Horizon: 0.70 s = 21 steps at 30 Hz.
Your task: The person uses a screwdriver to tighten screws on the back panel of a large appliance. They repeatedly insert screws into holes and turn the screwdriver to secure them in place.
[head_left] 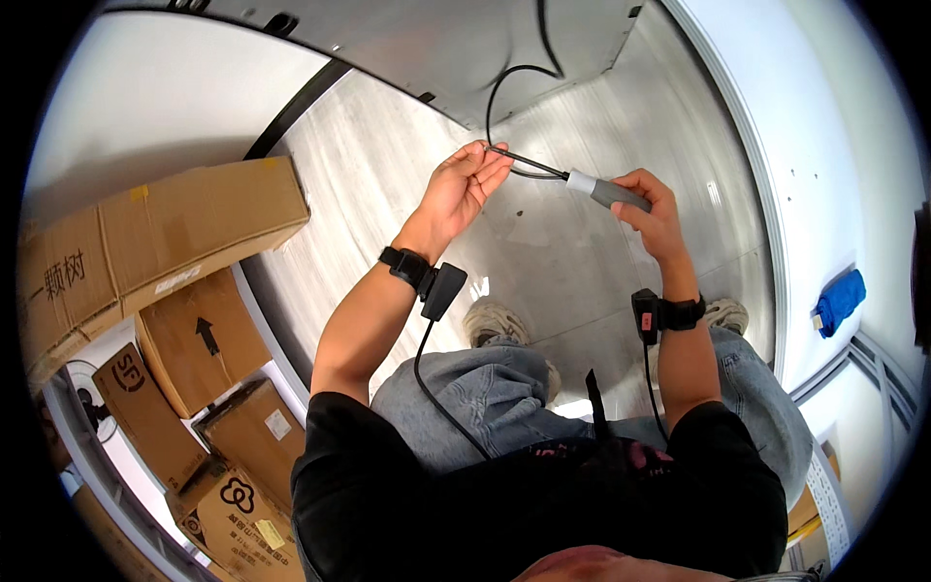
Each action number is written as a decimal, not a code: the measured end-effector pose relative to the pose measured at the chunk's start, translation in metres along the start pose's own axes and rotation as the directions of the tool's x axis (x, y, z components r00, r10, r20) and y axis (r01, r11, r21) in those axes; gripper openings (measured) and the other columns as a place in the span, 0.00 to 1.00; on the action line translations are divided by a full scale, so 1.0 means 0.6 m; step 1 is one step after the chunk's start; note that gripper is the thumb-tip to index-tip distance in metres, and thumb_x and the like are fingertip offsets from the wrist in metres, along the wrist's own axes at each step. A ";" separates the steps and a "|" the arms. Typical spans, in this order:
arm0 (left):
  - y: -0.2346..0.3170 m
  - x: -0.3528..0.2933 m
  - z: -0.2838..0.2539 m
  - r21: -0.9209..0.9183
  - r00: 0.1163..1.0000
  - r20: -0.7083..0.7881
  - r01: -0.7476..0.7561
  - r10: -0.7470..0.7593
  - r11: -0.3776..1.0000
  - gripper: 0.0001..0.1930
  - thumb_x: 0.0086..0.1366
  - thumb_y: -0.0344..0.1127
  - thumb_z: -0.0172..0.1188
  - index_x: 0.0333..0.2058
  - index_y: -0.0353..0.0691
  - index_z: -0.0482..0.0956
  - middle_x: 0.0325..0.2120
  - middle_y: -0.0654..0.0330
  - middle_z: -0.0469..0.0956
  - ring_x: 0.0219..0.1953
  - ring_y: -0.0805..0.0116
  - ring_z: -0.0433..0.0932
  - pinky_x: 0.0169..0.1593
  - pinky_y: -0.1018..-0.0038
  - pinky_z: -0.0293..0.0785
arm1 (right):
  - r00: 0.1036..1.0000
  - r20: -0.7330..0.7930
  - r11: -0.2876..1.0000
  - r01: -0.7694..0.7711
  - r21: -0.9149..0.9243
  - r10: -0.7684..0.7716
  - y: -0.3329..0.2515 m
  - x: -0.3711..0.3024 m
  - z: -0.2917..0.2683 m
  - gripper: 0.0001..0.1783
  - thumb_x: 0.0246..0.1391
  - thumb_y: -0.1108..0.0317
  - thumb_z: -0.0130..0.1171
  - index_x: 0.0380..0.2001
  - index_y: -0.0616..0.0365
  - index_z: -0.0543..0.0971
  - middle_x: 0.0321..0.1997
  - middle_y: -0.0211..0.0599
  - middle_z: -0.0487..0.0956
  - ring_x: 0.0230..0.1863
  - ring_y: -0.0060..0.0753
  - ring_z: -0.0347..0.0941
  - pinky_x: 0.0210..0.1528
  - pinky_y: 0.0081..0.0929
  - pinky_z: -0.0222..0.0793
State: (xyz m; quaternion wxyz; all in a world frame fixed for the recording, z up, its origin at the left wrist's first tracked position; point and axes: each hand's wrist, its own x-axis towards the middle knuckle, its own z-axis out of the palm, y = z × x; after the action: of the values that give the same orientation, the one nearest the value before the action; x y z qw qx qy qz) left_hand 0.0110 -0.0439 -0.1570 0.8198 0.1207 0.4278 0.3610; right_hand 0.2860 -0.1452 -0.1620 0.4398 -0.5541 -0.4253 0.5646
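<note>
My right hand (pixel 654 215) is closed around the handle of a screwdriver (pixel 586 185). The handle is grey with a paler collar, and its dark shaft slants up to the left. At the shaft's tip, the thumb and fingertips of my left hand (pixel 467 184) are pinched together, palm turned up. Whatever small thing they grip there is too small to make out. A black cable (pixel 491 105) hangs in a loop from in front of the grey metal panel (pixel 417 48) and passes close to my left fingertips and the shaft.
Cardboard boxes (pixel 199 233) are stacked on a rack at the left. To the right stands a white wall panel (pixel 776 126), with a blue cloth-like bundle (pixel 840 303) beside it. Black devices with cords are strapped to both my wrists. Pale wood-look floor (pixel 364 145) lies below.
</note>
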 end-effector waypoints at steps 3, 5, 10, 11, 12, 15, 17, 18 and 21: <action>0.020 -0.001 -0.023 0.013 0.999 -0.032 -0.022 0.023 1.000 0.07 0.69 0.31 0.45 0.39 0.34 0.69 0.42 0.50 0.75 0.42 0.62 0.78 0.48 0.71 0.78 | 0.998 -0.001 0.998 0.061 -0.033 -0.061 -0.015 0.011 0.035 0.10 0.43 0.73 0.60 0.33 0.60 0.75 0.28 0.28 0.75 0.29 0.17 0.67 0.32 0.19 0.61; 0.033 -0.003 -0.032 0.015 0.997 -0.072 -0.040 0.041 0.999 0.08 0.68 0.31 0.46 0.39 0.33 0.69 0.41 0.50 0.76 0.41 0.62 0.78 0.48 0.70 0.78 | 0.997 -0.010 0.994 0.078 -0.083 -0.079 -0.018 0.019 0.057 0.10 0.44 0.73 0.60 0.33 0.59 0.75 0.26 0.28 0.74 0.28 0.17 0.67 0.31 0.19 0.61; 0.051 0.011 -0.055 0.048 0.983 -0.159 -0.081 0.087 0.996 0.07 0.68 0.30 0.45 0.40 0.32 0.69 0.40 0.50 0.76 0.38 0.64 0.79 0.45 0.72 0.80 | 0.993 0.017 0.957 0.115 -0.266 -0.115 -0.033 0.026 0.102 0.12 0.45 0.75 0.60 0.36 0.60 0.75 0.26 0.27 0.74 0.28 0.16 0.67 0.32 0.18 0.62; 0.052 0.015 -0.058 0.055 0.981 -0.170 -0.083 0.091 0.995 0.07 0.68 0.29 0.45 0.40 0.32 0.69 0.40 0.50 0.76 0.38 0.64 0.79 0.44 0.72 0.80 | 0.992 0.020 0.942 0.124 -0.310 -0.124 -0.034 0.026 0.107 0.12 0.45 0.74 0.60 0.36 0.60 0.75 0.26 0.28 0.74 0.28 0.17 0.67 0.32 0.18 0.62; 0.052 0.019 -0.061 0.064 0.979 -0.181 -0.084 0.094 0.994 0.08 0.68 0.29 0.45 0.40 0.32 0.69 0.40 0.49 0.76 0.37 0.64 0.79 0.44 0.72 0.80 | 0.991 0.021 0.926 0.133 -0.354 -0.134 -0.034 0.026 0.111 0.12 0.45 0.74 0.60 0.36 0.60 0.75 0.26 0.28 0.74 0.27 0.17 0.67 0.31 0.18 0.62; 0.051 0.036 -0.081 0.131 0.971 -0.225 -0.049 0.078 0.990 0.07 0.69 0.29 0.43 0.40 0.34 0.68 0.40 0.50 0.76 0.38 0.65 0.79 0.46 0.73 0.79 | 0.983 -0.035 0.918 0.154 -0.365 -0.179 -0.019 0.026 0.131 0.12 0.44 0.71 0.61 0.35 0.60 0.74 0.23 0.33 0.75 0.23 0.23 0.69 0.27 0.23 0.64; 0.052 0.044 -0.088 0.120 0.971 -0.227 -0.041 0.068 0.992 0.07 0.68 0.29 0.43 0.40 0.34 0.68 0.39 0.51 0.76 0.38 0.65 0.79 0.45 0.73 0.79 | 0.987 -0.071 0.933 0.112 -0.342 -0.145 -0.010 0.026 0.141 0.13 0.44 0.70 0.61 0.35 0.60 0.74 0.23 0.33 0.76 0.23 0.23 0.69 0.28 0.23 0.64; 0.050 0.049 -0.090 0.115 0.971 -0.229 -0.037 0.063 0.993 0.07 0.68 0.29 0.44 0.40 0.34 0.68 0.39 0.51 0.76 0.38 0.65 0.78 0.45 0.73 0.79 | 0.988 -0.088 0.940 0.092 -0.330 -0.128 -0.005 0.025 0.142 0.13 0.44 0.70 0.61 0.35 0.60 0.74 0.23 0.34 0.76 0.23 0.23 0.70 0.28 0.23 0.65; 0.036 0.060 -0.101 0.030 0.979 -0.202 -0.030 0.036 0.999 0.08 0.68 0.30 0.45 0.41 0.32 0.68 0.39 0.50 0.76 0.36 0.65 0.79 0.44 0.73 0.80 | 0.983 -0.120 0.956 0.099 -0.278 -0.136 0.017 0.026 0.143 0.12 0.44 0.70 0.61 0.35 0.60 0.74 0.24 0.34 0.76 0.24 0.23 0.70 0.28 0.22 0.65</action>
State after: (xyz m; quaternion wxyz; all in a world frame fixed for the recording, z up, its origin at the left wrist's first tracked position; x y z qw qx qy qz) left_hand -0.0341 -0.0102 -0.2048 0.7642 0.1015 0.5118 0.3791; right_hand 0.2000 -0.1323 -0.1735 0.4212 -0.6203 -0.4992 0.4343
